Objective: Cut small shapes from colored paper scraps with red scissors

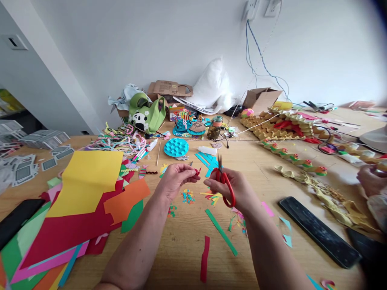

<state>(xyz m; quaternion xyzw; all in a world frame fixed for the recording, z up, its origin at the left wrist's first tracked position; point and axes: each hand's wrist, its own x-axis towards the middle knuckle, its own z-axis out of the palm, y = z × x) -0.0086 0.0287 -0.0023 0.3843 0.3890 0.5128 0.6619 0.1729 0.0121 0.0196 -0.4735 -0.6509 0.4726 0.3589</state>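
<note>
My left hand pinches a small piece of red paper between thumb and fingertips. A short way to the right, my right hand is wrapped round red-handled scissors, whose dark blades point up and away from me. The blades are apart from the red piece. Just below the hands lies a little heap of cut colourful paper bits, beside some thin yellow and orange strips. Nearer to me rest a green paper strip and a red paper strip.
Coloured paper sheets pile up on the left. Behind my hands are a blue scalloped disc, a white bottle and a jar. A black phone-like slab lies at right, near another person's hand and egg-carton pieces.
</note>
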